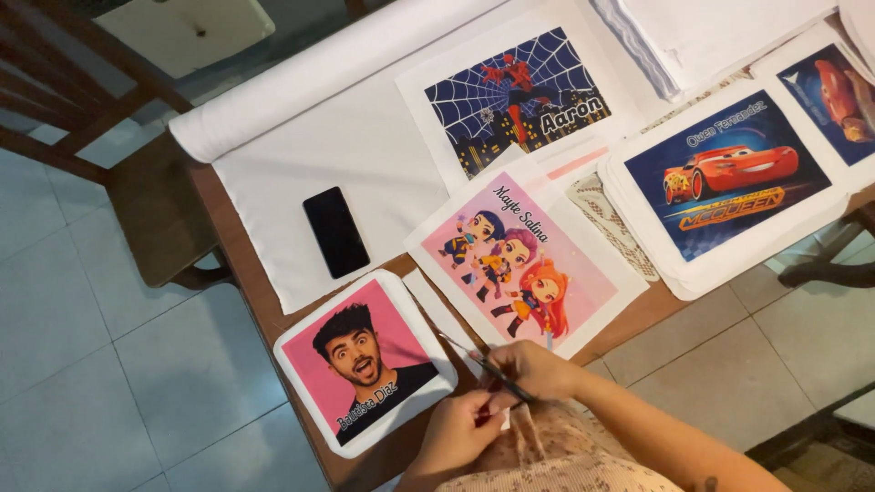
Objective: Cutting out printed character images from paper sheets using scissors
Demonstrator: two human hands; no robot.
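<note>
Both hands are kept low at the bottom of the view, close together, almost touching. The right hand (533, 367) is curled with fingers bent inward, its bare forearm stretched off toward the lower right. The left hand (456, 430) is cupped just below it, fingers folded up toward the right one.

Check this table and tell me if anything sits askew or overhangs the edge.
The pink portrait cushion juts past the table edge over the floor. The cartoon-girls print lies tilted. The car prints stack also overhangs. Nothing looks spilled or torn.
</note>
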